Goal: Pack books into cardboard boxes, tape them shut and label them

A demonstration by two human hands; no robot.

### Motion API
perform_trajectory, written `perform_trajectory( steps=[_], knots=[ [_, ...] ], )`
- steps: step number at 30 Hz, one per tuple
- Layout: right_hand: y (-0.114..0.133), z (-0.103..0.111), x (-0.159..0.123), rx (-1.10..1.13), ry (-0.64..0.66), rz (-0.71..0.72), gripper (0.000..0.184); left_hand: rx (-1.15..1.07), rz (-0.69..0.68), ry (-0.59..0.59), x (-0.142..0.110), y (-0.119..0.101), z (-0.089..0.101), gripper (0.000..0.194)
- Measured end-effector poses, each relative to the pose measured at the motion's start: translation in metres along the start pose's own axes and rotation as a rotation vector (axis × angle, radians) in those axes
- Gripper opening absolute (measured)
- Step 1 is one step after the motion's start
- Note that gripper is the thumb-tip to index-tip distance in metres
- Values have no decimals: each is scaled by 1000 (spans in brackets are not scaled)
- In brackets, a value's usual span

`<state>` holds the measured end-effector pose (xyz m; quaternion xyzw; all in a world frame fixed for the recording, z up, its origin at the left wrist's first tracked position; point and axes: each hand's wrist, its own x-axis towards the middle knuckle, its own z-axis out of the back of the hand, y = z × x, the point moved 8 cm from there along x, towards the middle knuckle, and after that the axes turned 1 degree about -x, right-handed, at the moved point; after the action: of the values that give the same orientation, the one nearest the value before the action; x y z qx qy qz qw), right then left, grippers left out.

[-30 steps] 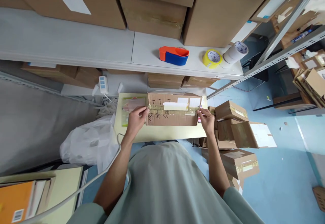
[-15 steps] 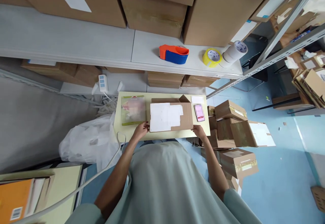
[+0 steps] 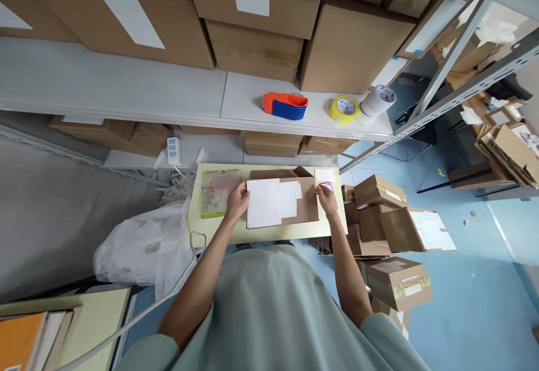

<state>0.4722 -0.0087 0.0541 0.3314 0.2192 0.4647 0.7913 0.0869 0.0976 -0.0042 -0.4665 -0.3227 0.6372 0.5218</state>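
Note:
A brown cardboard box (image 3: 306,208) lies on the small pale-yellow table (image 3: 219,233) in front of me, white paper sheets (image 3: 264,202) on its upper face and a raised flap at its far side. My left hand (image 3: 238,201) grips its left edge with fingers closed. At the opposite edge, the bent fingers of my right hand (image 3: 327,200) close on the box's side. Partly covered by that hand is a phone (image 3: 332,191). Left of the box sits a clear, green-edged plastic packet (image 3: 213,197); a white card (image 3: 324,175) lies beyond the phone.
Above the table runs a grey shelf (image 3: 168,90) bearing large cartons, an orange-and-blue tape dispenser (image 3: 286,106), yellow tape (image 3: 344,109) and white rolls (image 3: 379,101). Cardboard boxes (image 3: 377,216) are piled on the floor at right. A white plastic bag (image 3: 138,247) and cable (image 3: 138,316) are at left.
Both hands have moved from the box's near corners forward along its sides. My right hand now covers part of the phone. The view has tilted up slightly.

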Motion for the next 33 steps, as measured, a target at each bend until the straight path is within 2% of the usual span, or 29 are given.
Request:
perform_trajectory(
  steps=[5,9,14,17,19,22,24,27,33],
  knots=[
    [14,22,-17,203,50,-89,77,-133,-90,-23,-23,-22,20,60],
    [10,32,-31,284,37,-164,82,-147,-125,-23,-41,-32,26,68],
    [-17,6,-48,219,139,-232,87,-56,-55,33,-57,-6,13,60],
    [-24,-11,-57,151,180,-222,95,27,-70,53,-63,5,6,52],
    [-20,-17,-59,75,165,-180,103,112,-116,30,-64,1,6,48],
    [-4,-22,-57,-104,96,-74,108,237,-244,-11,-62,-22,6,42],
    [9,-25,-54,-211,66,12,104,271,-328,4,-57,-41,0,38],
    [22,-32,-49,-291,81,90,97,288,-413,96,-46,-63,-20,38],
    [29,-27,-53,-222,99,144,77,464,-498,241,-30,-73,-62,42]
  ],
)
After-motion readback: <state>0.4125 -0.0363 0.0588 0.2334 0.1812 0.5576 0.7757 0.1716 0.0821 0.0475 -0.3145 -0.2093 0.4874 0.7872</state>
